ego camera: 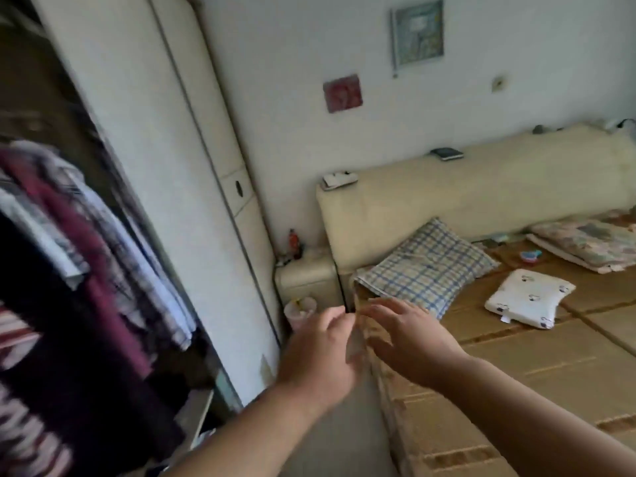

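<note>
- See-through scrap: I make out a thin, pale, blurred piece hanging in the air between the two hands, above the near corner of the bed and the strip of floor beside it. I cannot tell what it is made of.
- To the left stands a wardrobe with a white sliding door. In its open part, hanging clothes crowd the left edge of my view, well apart from the hands.
- Beyond the hands, a pinkish bin sits on the floor just in front of a cream nightstand, which is wedged between the wardrobe and the padded headboard.
- A blue checked pillow leans against the headboard just behind the right hand. A small white pillow lies flat on the woven mat further right.
- Nothing stands between the hands and the scrap.
- Left hand: its fingers are curled, and thumb and forefinger pinch the top edge of the scrap.
- Right hand: released, its fingers spread and loosely straight, the fingertips just beside the left hand's pinch. Through the blur I cannot tell whether they touch the scrap.
</note>
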The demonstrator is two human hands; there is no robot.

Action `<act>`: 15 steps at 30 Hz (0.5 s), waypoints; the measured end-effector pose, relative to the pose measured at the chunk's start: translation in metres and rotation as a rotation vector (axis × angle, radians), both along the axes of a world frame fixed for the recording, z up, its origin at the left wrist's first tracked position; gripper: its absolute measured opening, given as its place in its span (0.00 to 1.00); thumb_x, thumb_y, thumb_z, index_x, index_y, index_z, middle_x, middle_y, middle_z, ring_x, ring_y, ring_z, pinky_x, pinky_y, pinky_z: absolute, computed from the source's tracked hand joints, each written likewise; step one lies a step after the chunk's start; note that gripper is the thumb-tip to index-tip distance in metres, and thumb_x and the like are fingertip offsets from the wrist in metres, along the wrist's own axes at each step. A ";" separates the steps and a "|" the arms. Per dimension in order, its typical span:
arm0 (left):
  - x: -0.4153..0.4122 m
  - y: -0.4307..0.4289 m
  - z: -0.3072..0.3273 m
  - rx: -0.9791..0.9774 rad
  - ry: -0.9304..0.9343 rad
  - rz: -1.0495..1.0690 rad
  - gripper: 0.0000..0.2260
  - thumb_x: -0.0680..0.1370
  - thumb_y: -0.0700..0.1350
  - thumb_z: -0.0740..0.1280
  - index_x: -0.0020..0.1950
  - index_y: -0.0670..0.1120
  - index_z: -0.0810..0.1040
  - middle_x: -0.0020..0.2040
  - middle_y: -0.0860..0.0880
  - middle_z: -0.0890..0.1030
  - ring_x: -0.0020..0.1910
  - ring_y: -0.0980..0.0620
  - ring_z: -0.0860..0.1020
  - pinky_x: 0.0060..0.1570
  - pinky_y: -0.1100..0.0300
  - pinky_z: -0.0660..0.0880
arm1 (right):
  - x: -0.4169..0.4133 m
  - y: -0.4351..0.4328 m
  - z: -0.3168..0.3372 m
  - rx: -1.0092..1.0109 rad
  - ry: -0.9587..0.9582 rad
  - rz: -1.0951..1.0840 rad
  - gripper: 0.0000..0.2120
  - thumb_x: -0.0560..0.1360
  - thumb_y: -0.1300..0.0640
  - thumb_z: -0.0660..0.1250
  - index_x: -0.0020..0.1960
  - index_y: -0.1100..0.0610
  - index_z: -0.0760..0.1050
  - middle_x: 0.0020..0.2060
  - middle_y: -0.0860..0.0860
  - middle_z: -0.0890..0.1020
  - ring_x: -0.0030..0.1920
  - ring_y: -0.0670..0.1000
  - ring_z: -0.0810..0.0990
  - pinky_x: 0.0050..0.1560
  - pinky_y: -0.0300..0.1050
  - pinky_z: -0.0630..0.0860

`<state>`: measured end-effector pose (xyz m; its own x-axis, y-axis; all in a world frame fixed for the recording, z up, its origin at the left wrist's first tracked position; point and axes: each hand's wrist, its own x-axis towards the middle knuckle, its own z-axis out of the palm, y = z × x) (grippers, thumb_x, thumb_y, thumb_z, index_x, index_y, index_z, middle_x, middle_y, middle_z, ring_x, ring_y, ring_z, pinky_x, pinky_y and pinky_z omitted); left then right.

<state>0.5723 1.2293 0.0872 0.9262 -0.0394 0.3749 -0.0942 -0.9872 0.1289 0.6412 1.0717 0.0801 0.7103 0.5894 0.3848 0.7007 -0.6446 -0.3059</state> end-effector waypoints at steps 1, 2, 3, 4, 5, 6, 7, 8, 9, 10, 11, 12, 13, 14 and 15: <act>-0.010 0.020 0.013 0.005 -0.029 0.042 0.25 0.73 0.54 0.62 0.70 0.53 0.68 0.72 0.51 0.67 0.69 0.50 0.66 0.68 0.59 0.63 | -0.004 0.023 0.012 0.012 -0.022 0.036 0.23 0.75 0.44 0.61 0.69 0.41 0.65 0.69 0.43 0.68 0.68 0.48 0.67 0.67 0.45 0.63; -0.023 0.042 0.027 0.010 -0.050 0.086 0.24 0.73 0.55 0.62 0.69 0.53 0.69 0.71 0.52 0.68 0.69 0.50 0.66 0.68 0.58 0.64 | -0.009 0.050 0.025 0.027 -0.044 0.076 0.23 0.74 0.44 0.61 0.69 0.41 0.65 0.69 0.44 0.69 0.68 0.48 0.68 0.67 0.44 0.64; -0.037 0.063 0.039 0.012 -0.067 0.126 0.24 0.73 0.55 0.62 0.68 0.53 0.70 0.70 0.52 0.68 0.69 0.50 0.67 0.67 0.57 0.65 | -0.016 0.074 0.037 0.042 -0.063 0.117 0.24 0.74 0.44 0.62 0.69 0.41 0.66 0.69 0.43 0.69 0.68 0.48 0.68 0.67 0.44 0.64; -0.052 0.084 0.050 0.014 -0.087 0.166 0.24 0.72 0.56 0.62 0.68 0.54 0.70 0.69 0.52 0.68 0.69 0.51 0.66 0.67 0.57 0.65 | -0.024 0.100 0.048 0.053 -0.083 0.161 0.24 0.73 0.44 0.62 0.69 0.41 0.66 0.69 0.43 0.69 0.68 0.48 0.68 0.67 0.43 0.64; -0.067 0.104 0.061 0.018 -0.110 0.209 0.23 0.72 0.56 0.62 0.67 0.54 0.70 0.69 0.53 0.68 0.68 0.52 0.66 0.68 0.57 0.64 | -0.032 0.124 0.058 0.062 -0.104 0.207 0.24 0.74 0.44 0.62 0.69 0.41 0.66 0.69 0.43 0.69 0.68 0.47 0.68 0.67 0.43 0.64; -0.080 0.120 0.070 0.021 -0.136 0.248 0.23 0.73 0.57 0.63 0.67 0.55 0.70 0.69 0.54 0.68 0.68 0.53 0.66 0.68 0.58 0.64 | -0.039 0.144 0.067 0.068 -0.126 0.247 0.24 0.74 0.44 0.62 0.69 0.41 0.65 0.69 0.42 0.69 0.68 0.47 0.68 0.67 0.42 0.63; -0.095 0.138 0.080 0.032 -0.174 0.291 0.23 0.73 0.57 0.63 0.68 0.55 0.70 0.68 0.55 0.68 0.68 0.53 0.66 0.67 0.59 0.64 | -0.048 0.166 0.077 0.081 -0.150 0.291 0.24 0.74 0.43 0.62 0.69 0.41 0.65 0.69 0.42 0.69 0.67 0.47 0.68 0.67 0.42 0.63; -0.110 0.154 0.087 0.041 -0.204 0.332 0.24 0.72 0.58 0.63 0.68 0.55 0.70 0.68 0.56 0.68 0.68 0.54 0.66 0.67 0.59 0.64 | -0.057 0.186 0.084 0.096 -0.163 0.330 0.24 0.74 0.43 0.62 0.69 0.41 0.65 0.69 0.41 0.69 0.67 0.46 0.68 0.66 0.41 0.63; -0.124 0.168 0.095 0.048 -0.229 0.368 0.24 0.72 0.59 0.63 0.67 0.56 0.70 0.68 0.57 0.68 0.67 0.55 0.66 0.67 0.58 0.65 | -0.065 0.207 0.092 0.121 -0.177 0.371 0.24 0.74 0.42 0.62 0.69 0.40 0.65 0.68 0.40 0.69 0.67 0.45 0.68 0.66 0.41 0.63; -0.137 0.183 0.104 0.058 -0.255 0.400 0.25 0.71 0.60 0.62 0.67 0.56 0.70 0.67 0.58 0.68 0.67 0.55 0.66 0.66 0.58 0.66 | -0.073 0.227 0.101 0.148 -0.190 0.414 0.24 0.74 0.42 0.62 0.69 0.40 0.65 0.68 0.40 0.69 0.67 0.44 0.69 0.66 0.40 0.63; -0.148 0.193 0.111 0.065 -0.272 0.426 0.25 0.70 0.61 0.61 0.66 0.57 0.69 0.67 0.59 0.67 0.67 0.55 0.67 0.65 0.58 0.66 | -0.080 0.242 0.109 0.171 -0.194 0.455 0.24 0.74 0.42 0.62 0.69 0.40 0.65 0.67 0.40 0.70 0.66 0.44 0.69 0.66 0.40 0.64; -0.160 0.206 0.120 0.074 -0.294 0.456 0.26 0.69 0.61 0.60 0.66 0.58 0.69 0.67 0.60 0.66 0.67 0.56 0.66 0.65 0.58 0.66 | -0.088 0.259 0.118 0.203 -0.192 0.503 0.23 0.74 0.43 0.62 0.69 0.40 0.66 0.66 0.39 0.71 0.65 0.43 0.70 0.66 0.41 0.65; -0.171 0.217 0.129 0.076 -0.317 0.482 0.26 0.69 0.62 0.59 0.66 0.58 0.68 0.67 0.60 0.65 0.67 0.56 0.66 0.66 0.59 0.66 | -0.097 0.274 0.127 0.235 -0.185 0.550 0.23 0.74 0.43 0.62 0.69 0.41 0.66 0.65 0.40 0.72 0.64 0.44 0.71 0.65 0.41 0.67; -0.181 0.226 0.139 0.078 -0.343 0.511 0.26 0.70 0.62 0.60 0.67 0.59 0.69 0.68 0.60 0.64 0.68 0.57 0.65 0.67 0.60 0.65 | -0.104 0.289 0.136 0.261 -0.183 0.594 0.23 0.74 0.44 0.63 0.68 0.41 0.67 0.64 0.40 0.73 0.63 0.44 0.72 0.64 0.42 0.68; -0.191 0.234 0.149 0.093 -0.379 0.541 0.25 0.70 0.61 0.61 0.67 0.59 0.69 0.69 0.60 0.64 0.68 0.57 0.65 0.68 0.60 0.64 | -0.110 0.303 0.146 0.285 -0.186 0.637 0.23 0.73 0.45 0.63 0.68 0.42 0.67 0.63 0.41 0.74 0.62 0.45 0.73 0.63 0.41 0.69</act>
<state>0.3816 1.4632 0.2363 0.6295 0.3456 0.6959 0.3952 -0.9135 0.0962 0.5310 1.3750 0.2261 0.1703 0.7256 0.6668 0.9706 -0.0067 -0.2406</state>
